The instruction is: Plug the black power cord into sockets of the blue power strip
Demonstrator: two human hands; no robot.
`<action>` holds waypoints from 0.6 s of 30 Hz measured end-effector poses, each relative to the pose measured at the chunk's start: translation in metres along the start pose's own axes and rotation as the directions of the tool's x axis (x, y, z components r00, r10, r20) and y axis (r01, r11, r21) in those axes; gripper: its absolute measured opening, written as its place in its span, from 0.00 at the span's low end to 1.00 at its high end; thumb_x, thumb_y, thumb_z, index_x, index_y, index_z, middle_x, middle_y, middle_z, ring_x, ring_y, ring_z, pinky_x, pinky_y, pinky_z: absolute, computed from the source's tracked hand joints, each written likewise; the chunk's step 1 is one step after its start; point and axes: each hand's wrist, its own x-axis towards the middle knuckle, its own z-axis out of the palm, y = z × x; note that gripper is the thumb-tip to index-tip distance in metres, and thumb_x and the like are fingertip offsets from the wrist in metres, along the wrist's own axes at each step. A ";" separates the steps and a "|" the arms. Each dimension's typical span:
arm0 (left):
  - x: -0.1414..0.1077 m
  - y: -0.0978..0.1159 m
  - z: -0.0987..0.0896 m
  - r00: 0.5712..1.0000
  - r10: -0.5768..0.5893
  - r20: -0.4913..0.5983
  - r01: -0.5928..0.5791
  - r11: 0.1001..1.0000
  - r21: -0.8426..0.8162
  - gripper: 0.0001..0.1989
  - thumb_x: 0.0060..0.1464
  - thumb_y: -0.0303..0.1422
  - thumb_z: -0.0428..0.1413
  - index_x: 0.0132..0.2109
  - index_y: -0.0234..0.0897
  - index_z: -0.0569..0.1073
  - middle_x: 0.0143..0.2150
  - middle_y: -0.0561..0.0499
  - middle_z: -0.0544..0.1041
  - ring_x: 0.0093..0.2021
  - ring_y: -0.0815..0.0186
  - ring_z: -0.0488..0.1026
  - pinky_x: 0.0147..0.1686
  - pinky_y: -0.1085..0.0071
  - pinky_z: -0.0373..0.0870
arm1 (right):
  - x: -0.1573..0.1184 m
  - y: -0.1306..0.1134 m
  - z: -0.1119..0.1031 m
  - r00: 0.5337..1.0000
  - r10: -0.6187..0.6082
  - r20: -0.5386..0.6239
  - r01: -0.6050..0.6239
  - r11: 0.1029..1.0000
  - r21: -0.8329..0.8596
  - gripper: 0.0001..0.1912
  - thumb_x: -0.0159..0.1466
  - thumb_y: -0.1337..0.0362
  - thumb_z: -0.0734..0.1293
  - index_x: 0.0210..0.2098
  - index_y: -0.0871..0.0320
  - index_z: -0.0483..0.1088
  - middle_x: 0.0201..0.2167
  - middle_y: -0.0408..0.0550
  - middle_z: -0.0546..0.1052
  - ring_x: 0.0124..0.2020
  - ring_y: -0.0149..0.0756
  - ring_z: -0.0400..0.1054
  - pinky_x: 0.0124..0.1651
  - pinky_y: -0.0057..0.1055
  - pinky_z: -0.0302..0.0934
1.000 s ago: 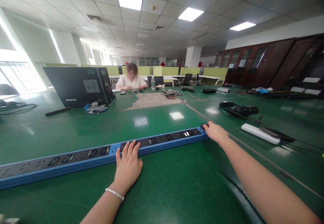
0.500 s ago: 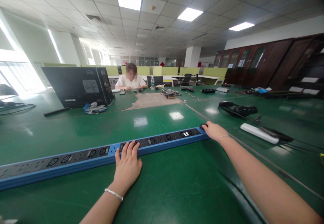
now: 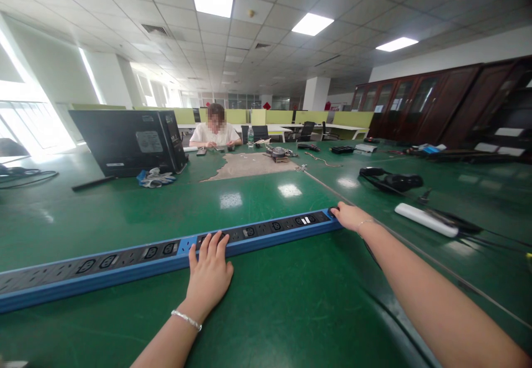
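Note:
A long blue power strip [image 3: 249,249] with a black face and several sockets lies slantwise across the green table, its left end cut off by the frame. My left hand [image 3: 210,274] rests on it near the middle, fingers stretched out over the sockets and thumb apart at the near side. At the strip's right end, my right hand [image 3: 351,216] has its fingers closed on a black round cable fitting [image 3: 332,210], mostly covered by the fingers. A black cable [image 3: 399,323] runs below my right forearm.
A black computer case [image 3: 128,141] stands at left with gloves [image 3: 155,178] before it. Across the table [image 3: 266,307] sits a person [image 3: 214,132] near a water bottle [image 3: 250,136]. Right lie a white bar [image 3: 426,219] and a black strapped item [image 3: 393,179].
My right hand has shifted very slightly at the black fitting, and more of the cable shows beside the forearm. My left hand and the power strip stay in place.

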 end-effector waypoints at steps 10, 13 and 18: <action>0.000 0.000 0.000 1.000 0.016 -0.006 -0.016 1.000 0.011 0.26 0.49 0.29 0.46 0.58 0.37 0.62 0.60 0.46 0.63 0.61 0.56 0.54 0.60 0.48 0.39 | -0.005 -0.001 0.011 0.999 0.035 -0.007 -0.036 0.999 -0.004 0.25 0.65 0.52 0.47 0.46 0.64 0.63 0.45 0.65 0.72 0.46 0.48 0.68 0.46 0.41 0.58; 0.000 0.000 -0.001 1.000 0.015 -0.002 -0.015 1.000 0.013 0.26 0.49 0.29 0.46 0.58 0.37 0.62 0.61 0.46 0.63 0.62 0.56 0.54 0.60 0.49 0.39 | -0.003 -0.002 0.008 0.999 0.033 -0.003 -0.033 0.999 -0.012 0.25 0.65 0.53 0.47 0.47 0.64 0.63 0.46 0.66 0.71 0.47 0.49 0.68 0.47 0.42 0.57; 0.000 -0.001 -0.001 1.000 0.013 0.011 -0.014 1.000 0.012 0.26 0.49 0.29 0.46 0.58 0.37 0.62 0.61 0.46 0.63 0.62 0.56 0.54 0.60 0.48 0.39 | 0.002 -0.006 0.001 1.000 0.000 0.015 0.000 1.000 -0.017 0.23 0.64 0.53 0.51 0.43 0.63 0.68 0.43 0.63 0.73 0.46 0.47 0.68 0.48 0.40 0.58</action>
